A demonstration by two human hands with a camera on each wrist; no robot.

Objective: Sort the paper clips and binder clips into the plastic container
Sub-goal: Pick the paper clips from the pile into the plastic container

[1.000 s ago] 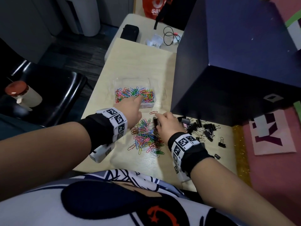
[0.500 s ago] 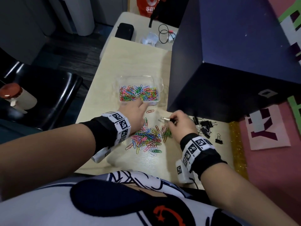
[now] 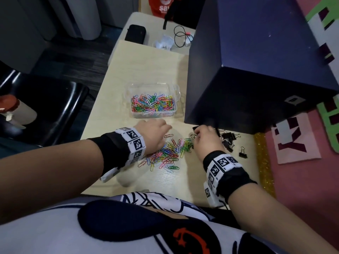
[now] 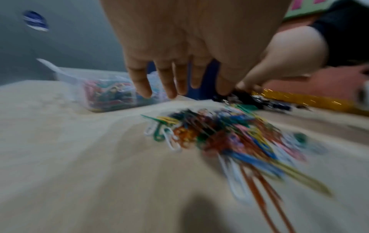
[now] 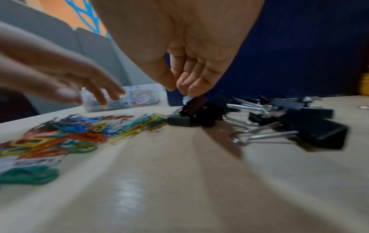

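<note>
A clear plastic container at mid-table holds a heap of coloured paper clips. Nearer me, a loose pile of coloured paper clips lies on the table. My left hand hovers over the pile's far left edge, fingers straight and holding nothing. My right hand pinches a black binder clip between thumb and fingertips, just above a heap of black binder clips at the pile's right end. The wrist views are blurred.
A big dark blue box stands right behind the binder clips, close to my right hand. One binder clip lies apart at the right. A black chair stands left of the table; a pouch and cables lie at the far end.
My left hand has drawn back from the container to above the loose paper clips. My right hand has shifted right from the paper clips to the binder clip heap, still pinching a black clip.
</note>
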